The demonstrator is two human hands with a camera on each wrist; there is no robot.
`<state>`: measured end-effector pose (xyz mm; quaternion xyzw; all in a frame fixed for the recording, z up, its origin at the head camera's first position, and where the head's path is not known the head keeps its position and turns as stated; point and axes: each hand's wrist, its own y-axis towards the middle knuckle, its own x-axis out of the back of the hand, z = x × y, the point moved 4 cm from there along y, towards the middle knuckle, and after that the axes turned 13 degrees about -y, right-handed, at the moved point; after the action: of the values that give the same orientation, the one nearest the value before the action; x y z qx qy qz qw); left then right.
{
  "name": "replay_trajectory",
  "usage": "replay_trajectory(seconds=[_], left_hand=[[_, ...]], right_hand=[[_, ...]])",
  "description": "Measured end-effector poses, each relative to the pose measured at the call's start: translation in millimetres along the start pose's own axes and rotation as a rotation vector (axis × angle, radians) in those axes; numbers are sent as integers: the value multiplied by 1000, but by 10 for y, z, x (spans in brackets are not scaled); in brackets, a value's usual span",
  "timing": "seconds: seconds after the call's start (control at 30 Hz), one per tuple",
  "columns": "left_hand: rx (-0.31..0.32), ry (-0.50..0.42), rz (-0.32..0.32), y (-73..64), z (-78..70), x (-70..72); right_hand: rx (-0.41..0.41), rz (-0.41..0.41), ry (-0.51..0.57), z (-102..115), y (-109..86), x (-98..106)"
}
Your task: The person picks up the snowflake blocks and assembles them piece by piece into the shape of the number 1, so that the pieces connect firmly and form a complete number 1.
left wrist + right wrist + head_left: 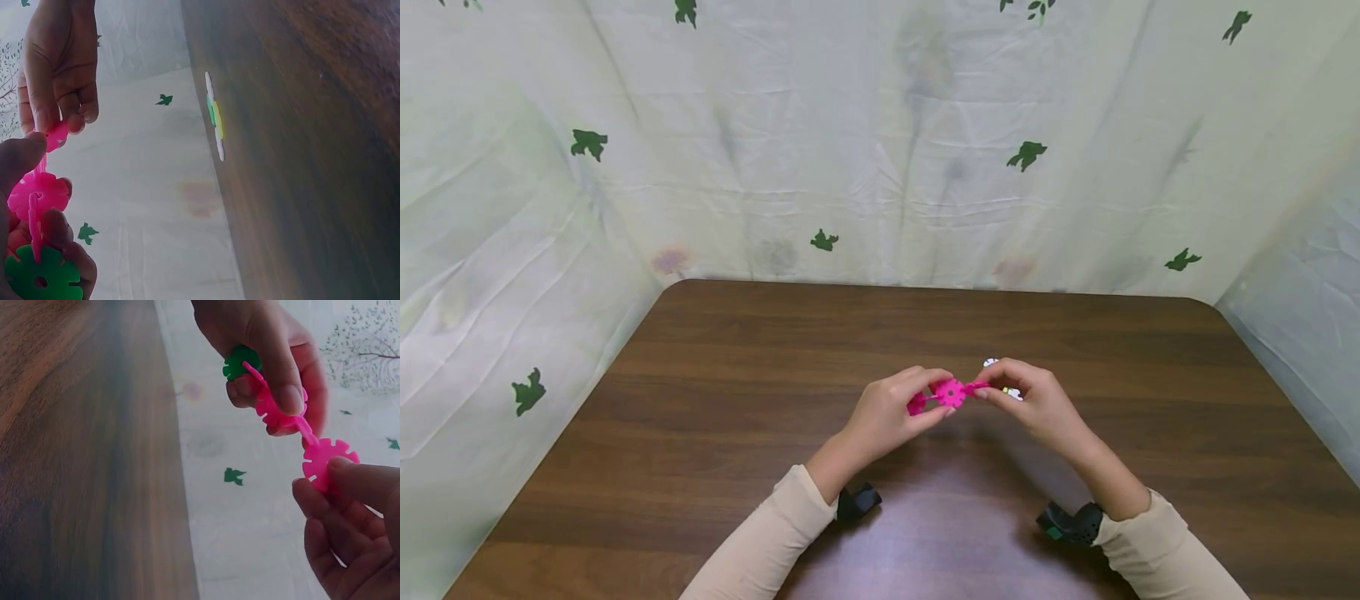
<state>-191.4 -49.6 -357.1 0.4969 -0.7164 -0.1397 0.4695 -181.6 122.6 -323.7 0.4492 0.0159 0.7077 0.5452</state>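
A chain of notched flower discs [951, 393] stretches between both hands above the table. Several pink discs interlock edge to edge, and a green disc [39, 275] hangs at the left end. My left hand [887, 408] pinches a pink disc [275, 406] in the middle of the chain between thumb and fingers; its other fingers curl beside the green one. At the right end, my right hand [1045, 404] grips the last pink disc [325, 459] between thumb and fingertips. In the left wrist view, the right hand partly covers that disc.
Behind the right hand on the brown wooden table [775, 333] lies a joined piece of white, green and yellow discs [215, 115], mostly hidden in the head view. A pale cloth with green leaf-like shapes [880, 167] hangs along the table's far edge and sides.
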Motion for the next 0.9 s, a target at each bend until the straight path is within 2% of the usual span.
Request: replay_trajectory(seconds=[0.23, 0.4, 0.77, 0.9], left_hand=[[3, -82, 10, 5, -12, -8], [7, -100, 38, -1, -8, -22], [21, -131, 93, -29, 72, -61], [38, -137, 98, -37, 93, -49]], right_hand=[[98, -44, -6, 7, 19, 4], [120, -39, -10, -2, 12, -7], [114, -38, -6, -68, -16, -88], [88, -21, 12, -75, -11, -110]])
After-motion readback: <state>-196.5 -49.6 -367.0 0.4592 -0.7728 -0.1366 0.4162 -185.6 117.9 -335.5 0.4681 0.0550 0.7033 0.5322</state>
